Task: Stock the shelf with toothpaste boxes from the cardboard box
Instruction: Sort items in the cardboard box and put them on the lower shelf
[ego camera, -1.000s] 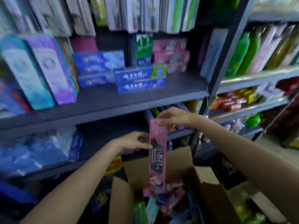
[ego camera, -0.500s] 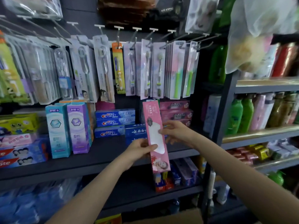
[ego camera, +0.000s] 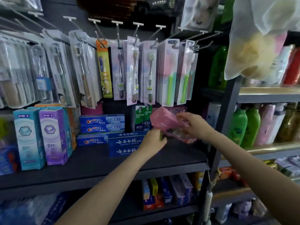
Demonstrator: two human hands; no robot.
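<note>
A pink toothpaste box (ego camera: 164,121) is blurred and lies nearly flat, level with the stack of pink boxes (ego camera: 185,137) at the right end of the dark shelf (ego camera: 113,169). My right hand (ego camera: 194,125) grips its right part. My left hand (ego camera: 154,140) is just below its left end, fingers curled near the blue boxes (ego camera: 125,143); whether it touches the pink box is unclear. The cardboard box is out of view.
Crest boxes (ego camera: 102,125), green Darlie boxes (ego camera: 143,117) and tall teal and purple boxes (ego camera: 40,135) fill the shelf's left and middle. Toothbrush packs (ego camera: 134,70) hang just above. A shelf post (ego camera: 225,114) and shampoo bottles (ego camera: 243,125) stand to the right.
The pink box went from upright out of the cardboard box to nearly flat at the pink stack. My view rose from the cardboard box to the shelf, and both hands reached further in.
</note>
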